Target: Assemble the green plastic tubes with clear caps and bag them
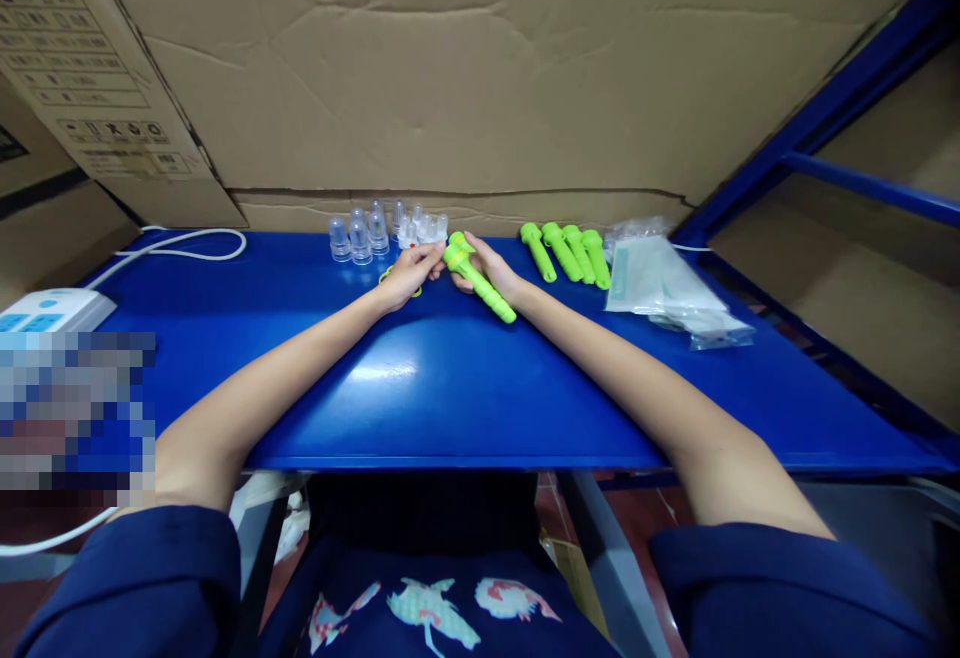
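Observation:
My right hand [486,273] is wrapped around a lime-green flashlight [487,290] near its wide head. The flashlight's ribbed handle slants down to the right, over the middle of the blue table. Close by on the left, my left hand [414,273] has its fingers pinched together beside the flashlight's head. Whatever sits between those fingertips is too small to make out. A thin yellow ring-like piece [386,275] shows partly from under the left hand. Behind that hand stand several see-through plastic caps [360,236] and some smaller whitish see-through pieces [424,228].
Several more green flashlights [568,253] lie in a row at the back right. Beside them is a stack of plastic bags [664,278]. A white power strip [64,313] with a cable [187,243] occupies the left end. Cardboard [450,78] walls the blue table [450,398] at the back.

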`<state>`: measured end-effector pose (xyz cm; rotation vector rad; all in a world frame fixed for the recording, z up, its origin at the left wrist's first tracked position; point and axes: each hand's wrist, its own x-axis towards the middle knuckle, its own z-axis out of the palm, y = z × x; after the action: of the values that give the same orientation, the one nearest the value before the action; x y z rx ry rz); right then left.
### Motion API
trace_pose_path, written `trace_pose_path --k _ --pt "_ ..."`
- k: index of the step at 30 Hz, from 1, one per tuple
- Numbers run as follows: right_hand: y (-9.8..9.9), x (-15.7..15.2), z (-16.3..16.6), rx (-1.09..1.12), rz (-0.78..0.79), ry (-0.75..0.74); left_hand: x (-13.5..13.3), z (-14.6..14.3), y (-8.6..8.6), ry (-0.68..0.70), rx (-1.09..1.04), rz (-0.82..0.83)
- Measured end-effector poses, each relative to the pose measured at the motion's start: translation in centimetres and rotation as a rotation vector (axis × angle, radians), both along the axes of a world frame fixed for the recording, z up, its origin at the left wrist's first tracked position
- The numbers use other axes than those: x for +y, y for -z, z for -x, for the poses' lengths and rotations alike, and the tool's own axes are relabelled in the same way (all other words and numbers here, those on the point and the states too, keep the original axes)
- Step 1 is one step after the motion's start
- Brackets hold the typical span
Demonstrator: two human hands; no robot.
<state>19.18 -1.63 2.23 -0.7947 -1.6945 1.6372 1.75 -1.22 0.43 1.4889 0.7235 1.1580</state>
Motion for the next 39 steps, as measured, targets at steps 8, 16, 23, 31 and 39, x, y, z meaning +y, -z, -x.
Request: trace_pose_path --k 8,16,23,31,39 --pt "-0.17 -0.18 0.00 -0.022 -0.009 -0.012 0.04 0.03 -0.10 0.053 -0.013 0.051" --pt "0.06 -0.12 0.39 0.039 0.004 0.030 -0.01 -0.01 -0.11 0.034 -0.015 0.056" --pt "0.08 -0.17 0.48 0.106 0.018 0.041 -0.28 0.20 -0.27 0.035 0.049 -0.044" --pt "0.49 0.01 0.53 0.161 0.079 0.063 -0.49 0.15 -0.54 0.051 0.041 -0.032" --pt "0.36 -0.11 0.55 0.176 0.114 0.078 -0.24 -0.13 -0.51 0.026 -0.019 0.127"
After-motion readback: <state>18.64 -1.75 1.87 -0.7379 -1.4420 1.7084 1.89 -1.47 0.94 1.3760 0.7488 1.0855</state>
